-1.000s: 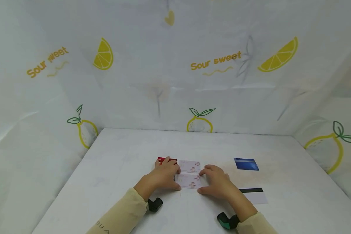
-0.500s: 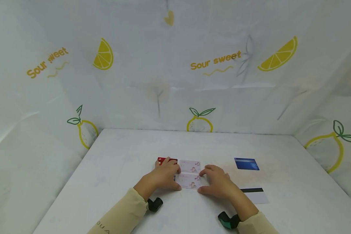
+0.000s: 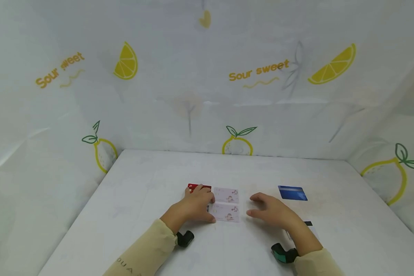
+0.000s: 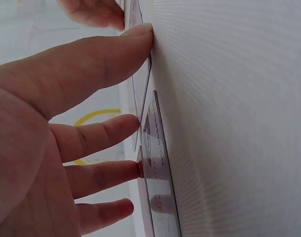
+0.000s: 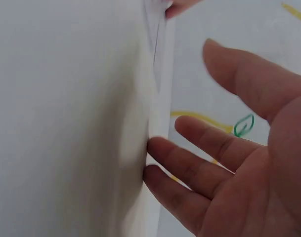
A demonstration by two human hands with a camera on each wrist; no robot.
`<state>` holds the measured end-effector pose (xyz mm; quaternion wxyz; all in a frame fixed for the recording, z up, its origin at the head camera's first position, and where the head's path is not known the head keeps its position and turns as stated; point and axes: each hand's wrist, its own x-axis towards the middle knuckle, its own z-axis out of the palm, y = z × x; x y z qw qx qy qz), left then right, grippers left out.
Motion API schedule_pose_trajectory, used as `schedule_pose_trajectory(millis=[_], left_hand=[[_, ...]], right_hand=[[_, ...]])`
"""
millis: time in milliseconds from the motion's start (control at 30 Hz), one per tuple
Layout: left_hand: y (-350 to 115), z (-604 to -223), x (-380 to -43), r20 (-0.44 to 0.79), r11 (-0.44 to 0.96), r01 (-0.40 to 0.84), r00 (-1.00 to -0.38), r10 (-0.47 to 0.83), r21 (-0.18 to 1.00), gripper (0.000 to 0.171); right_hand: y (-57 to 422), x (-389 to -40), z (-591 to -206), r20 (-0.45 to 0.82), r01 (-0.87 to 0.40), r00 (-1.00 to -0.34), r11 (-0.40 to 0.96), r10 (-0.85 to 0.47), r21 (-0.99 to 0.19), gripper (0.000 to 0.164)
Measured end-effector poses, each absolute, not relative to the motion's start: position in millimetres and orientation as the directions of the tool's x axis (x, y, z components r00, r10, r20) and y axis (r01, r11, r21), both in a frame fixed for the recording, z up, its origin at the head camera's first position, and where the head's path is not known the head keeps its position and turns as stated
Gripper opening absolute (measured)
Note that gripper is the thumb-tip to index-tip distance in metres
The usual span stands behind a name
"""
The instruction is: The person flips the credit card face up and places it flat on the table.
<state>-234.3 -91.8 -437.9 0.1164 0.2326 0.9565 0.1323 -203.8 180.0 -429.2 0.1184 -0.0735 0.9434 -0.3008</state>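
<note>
Two pale pink printed cards lie flat in the middle of the table, a far one point(image 3: 225, 195) and a near one point(image 3: 225, 213), edges close together. My left hand point(image 3: 195, 205) rests over their left side. Its thumb touches near the lower card's edge, the fingers spread. Beyond its fingertips shows a red card point(image 3: 203, 187), partly hidden by the hand. Another printed card point(image 4: 162, 202) lies under the left fingers, mostly covered in the head view. My right hand point(image 3: 274, 211) is apart from the cards, to their right, with relaxed fingers and nothing in it.
A blue card point(image 3: 292, 193) lies beyond the right hand. A white card with a black stripe point(image 3: 308, 223) is mostly hidden under the right forearm. The white table point(image 3: 151, 172) ends against a lemon-print sheet point(image 3: 179, 76). Black devices sit at both wrists.
My right hand has left the right edge of the pink cards and moved to the right, covering more of the striped card. My left hand stays over the cards. The head view has shifted slightly.
</note>
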Motion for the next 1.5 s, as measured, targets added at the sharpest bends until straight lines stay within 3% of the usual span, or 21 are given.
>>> schedule_pose_trajectory(millis=[433,667,933,1133,1367,1500], left_hand=[[-91.6,-436.6,-233.1,-0.161,0.855,0.41,-0.866,0.474,0.317,0.048],[-88.2,-432.8,-235.2,-0.151,0.859,0.431,-0.863,0.482,0.277,0.05],[-67.8,-418.9,-227.2,-0.068,0.808,0.507,-0.834,0.548,0.301,0.065],[-26.5,-400.6,-214.3,-0.055,0.718,0.615,-0.746,0.664,0.325,0.069],[17.7,-396.7,-206.7,-0.118,0.666,0.677,-0.668,0.734,0.313,0.075],[37.4,-406.8,-205.5,-0.145,0.663,0.683,-0.655,0.742,0.307,0.076]], right_hand=[[290.9,-176.0,-423.4,-0.277,0.031,-0.954,0.88,-0.115,-0.474,0.067],[329.0,-156.2,-434.1,-0.253,-0.045,-0.951,0.886,-0.18,-0.462,0.082],[330.7,-161.5,-442.2,-0.185,-0.107,-0.958,0.871,-0.219,-0.479,0.078],[328.3,-163.2,-439.0,-0.11,-0.193,-0.961,0.898,-0.255,-0.395,0.069],[313.4,-170.2,-434.2,-0.135,-0.085,-0.979,0.911,-0.151,-0.403,0.061],[300.3,-169.7,-433.4,-0.149,-0.01,-0.986,0.925,-0.072,-0.38,0.057]])
